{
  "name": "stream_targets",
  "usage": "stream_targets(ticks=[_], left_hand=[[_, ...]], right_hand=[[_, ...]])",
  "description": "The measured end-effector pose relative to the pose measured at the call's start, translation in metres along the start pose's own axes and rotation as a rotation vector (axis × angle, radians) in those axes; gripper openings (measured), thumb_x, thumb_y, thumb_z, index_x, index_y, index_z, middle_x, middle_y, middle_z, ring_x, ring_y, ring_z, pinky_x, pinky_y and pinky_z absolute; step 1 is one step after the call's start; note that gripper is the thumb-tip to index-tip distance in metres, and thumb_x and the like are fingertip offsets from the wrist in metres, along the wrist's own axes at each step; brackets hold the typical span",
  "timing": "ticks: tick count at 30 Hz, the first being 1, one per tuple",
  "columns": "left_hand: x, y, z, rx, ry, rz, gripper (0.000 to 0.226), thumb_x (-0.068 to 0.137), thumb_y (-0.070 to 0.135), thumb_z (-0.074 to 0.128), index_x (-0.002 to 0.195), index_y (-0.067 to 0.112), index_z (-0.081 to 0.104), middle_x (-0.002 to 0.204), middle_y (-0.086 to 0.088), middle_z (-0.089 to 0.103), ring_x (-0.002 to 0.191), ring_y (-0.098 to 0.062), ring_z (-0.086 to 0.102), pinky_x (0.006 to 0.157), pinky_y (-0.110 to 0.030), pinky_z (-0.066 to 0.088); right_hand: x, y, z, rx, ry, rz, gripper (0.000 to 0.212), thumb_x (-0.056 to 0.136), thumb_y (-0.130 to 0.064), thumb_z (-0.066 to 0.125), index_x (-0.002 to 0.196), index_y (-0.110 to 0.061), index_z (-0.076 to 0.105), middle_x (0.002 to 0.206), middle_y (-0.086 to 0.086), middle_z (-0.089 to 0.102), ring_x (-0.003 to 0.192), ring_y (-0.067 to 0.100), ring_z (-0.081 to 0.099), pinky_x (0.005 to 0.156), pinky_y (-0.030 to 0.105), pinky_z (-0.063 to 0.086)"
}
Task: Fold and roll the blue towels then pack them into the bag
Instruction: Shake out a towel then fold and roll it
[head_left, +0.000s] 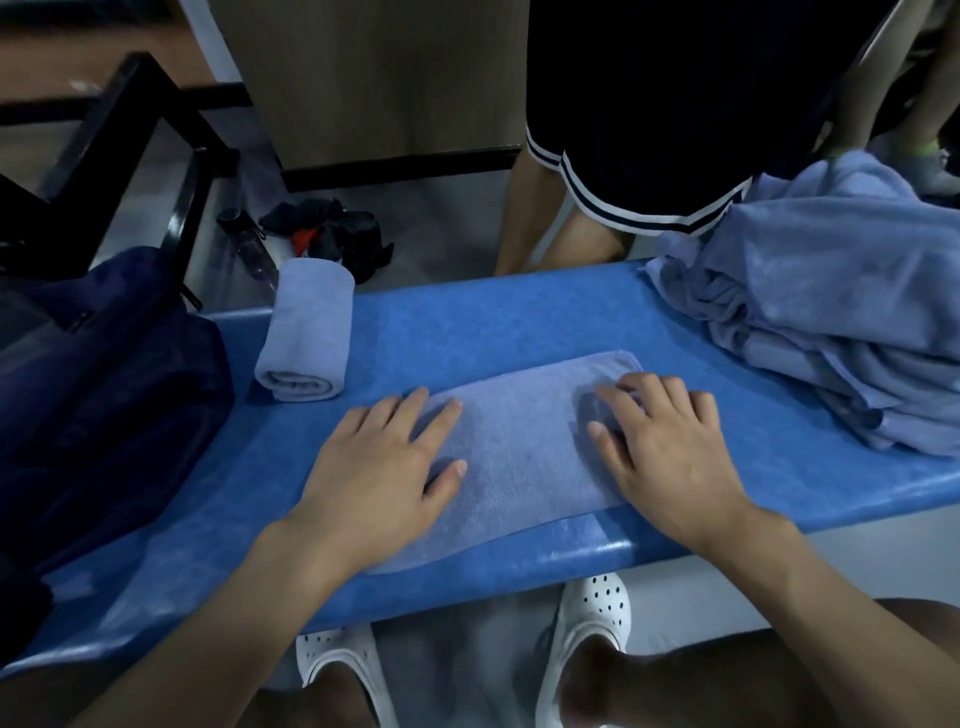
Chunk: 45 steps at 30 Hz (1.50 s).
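Head view: left hand (387, 470) & right hand (662, 447) spread flat on 1 folded towel (519, 447) mid-bench (519, 317), near edge overhanging. 1 rolled towel (306, 332) beside bag (104, 374); unfolded pile (841, 312) right.

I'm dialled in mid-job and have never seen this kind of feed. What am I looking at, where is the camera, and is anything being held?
There is no machine here: a person wears one camera on the head, looking down at their own bare hands. The left hand and right hand lie flat, fingers spread, pressing a folded blue towel on a blue bench. Nothing is gripped. One rolled towel lies at the left, beside a dark bag. A pile of unfolded towels waits at the right. Another person stands beyond the bench.
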<state>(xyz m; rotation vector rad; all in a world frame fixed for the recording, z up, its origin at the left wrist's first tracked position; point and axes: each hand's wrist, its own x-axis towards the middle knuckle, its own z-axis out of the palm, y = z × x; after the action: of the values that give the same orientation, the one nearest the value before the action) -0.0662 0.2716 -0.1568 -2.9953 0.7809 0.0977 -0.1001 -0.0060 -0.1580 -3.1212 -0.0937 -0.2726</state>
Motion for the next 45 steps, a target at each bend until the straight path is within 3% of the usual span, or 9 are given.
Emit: stream_targets(ticks=[4,9,12,18,23,26,31,35,45], left_hand=[[0.005,-0.003,-0.006,-0.079,-0.003,0.055,0.065,0.095,0.052,0.024,0.142,0.017,0.052,0.154,-0.006,0.041,0.138,-0.022,0.041,0.117,-0.043,0.028],[-0.001,-0.004,-0.013,-0.09,0.091,0.053,0.05,0.092,0.051,0.028,0.094,0.021,0.069,0.094,0.005,0.062,0.082,-0.021,0.059,0.074,-0.039,0.048],[0.001,-0.002,-0.018,-0.164,0.172,0.068,0.038,0.091,0.046,0.036,0.063,0.023,0.045,0.08,0.006,0.053,0.066,-0.018,0.05,0.062,-0.033,0.039],[0.007,0.004,-0.003,-0.176,0.063,0.271,0.059,0.094,0.044,0.033,0.141,0.014,0.053,0.155,-0.001,0.042,0.143,-0.017,0.038,0.115,-0.026,0.024],[-0.004,0.013,-0.016,-0.091,-0.006,0.232,0.059,0.093,0.052,0.028,0.125,0.016,0.064,0.136,-0.003,0.059,0.124,-0.022,0.056,0.095,-0.039,0.05],[-0.004,0.01,-0.024,-0.121,0.013,0.227,0.057,0.095,0.053,0.023,0.114,0.02,0.066,0.117,0.002,0.06,0.107,-0.021,0.056,0.087,-0.039,0.047],[0.001,0.002,-0.023,-0.173,-0.08,0.198,0.068,0.093,0.055,0.011,0.14,0.025,0.051,0.151,0.003,0.042,0.14,-0.015,0.036,0.108,-0.035,0.033],[0.004,0.001,-0.029,-0.177,-0.067,0.159,0.062,0.09,0.056,0.011,0.115,0.031,0.062,0.117,0.013,0.054,0.111,-0.011,0.051,0.094,-0.035,0.038],[0.051,-0.012,-0.013,-0.595,0.029,-0.385,0.025,0.094,0.037,0.06,0.101,0.012,0.062,0.101,-0.004,0.058,0.089,-0.023,0.059,0.078,-0.045,0.051]], right_hand=[[0.005,-0.007,0.004,-0.052,-0.03,0.001,0.047,0.094,-0.049,0.032,0.121,-0.02,0.059,0.119,0.001,0.056,0.105,0.025,0.053,0.091,0.042,0.033],[0.012,-0.016,0.0,-0.07,-0.06,0.052,0.047,0.093,-0.046,0.03,0.108,-0.015,0.062,0.104,0.004,0.057,0.091,0.029,0.052,0.077,0.041,0.037],[0.014,-0.02,0.002,0.015,-0.117,-0.041,0.054,0.093,-0.053,0.027,0.121,-0.02,0.06,0.125,0.001,0.057,0.109,0.025,0.053,0.095,0.042,0.038],[0.019,-0.028,0.0,0.007,-0.08,-0.018,0.049,0.092,-0.049,0.031,0.116,-0.02,0.062,0.12,0.0,0.057,0.107,0.025,0.052,0.087,0.042,0.037],[0.023,-0.031,0.004,0.1,-0.144,-0.112,0.055,0.091,-0.052,0.031,0.127,-0.02,0.058,0.136,-0.002,0.054,0.124,0.021,0.048,0.106,0.043,0.031],[0.028,-0.035,0.004,0.148,-0.134,-0.161,0.054,0.092,-0.051,0.03,0.13,-0.022,0.055,0.143,-0.004,0.048,0.134,0.018,0.041,0.111,0.046,0.025],[0.032,-0.036,0.007,0.179,-0.168,-0.148,0.057,0.092,-0.052,0.028,0.133,-0.021,0.053,0.146,-0.003,0.045,0.134,0.015,0.04,0.111,0.041,0.024],[0.037,-0.038,0.012,0.274,-0.207,-0.218,0.064,0.089,-0.055,0.024,0.14,-0.023,0.047,0.155,-0.008,0.034,0.145,0.009,0.024,0.118,0.038,0.013],[0.064,-0.036,0.01,0.498,-0.118,0.281,0.046,0.091,-0.036,0.062,0.131,-0.015,0.051,0.104,-0.003,0.061,0.104,0.022,0.055,0.094,0.039,0.032]])
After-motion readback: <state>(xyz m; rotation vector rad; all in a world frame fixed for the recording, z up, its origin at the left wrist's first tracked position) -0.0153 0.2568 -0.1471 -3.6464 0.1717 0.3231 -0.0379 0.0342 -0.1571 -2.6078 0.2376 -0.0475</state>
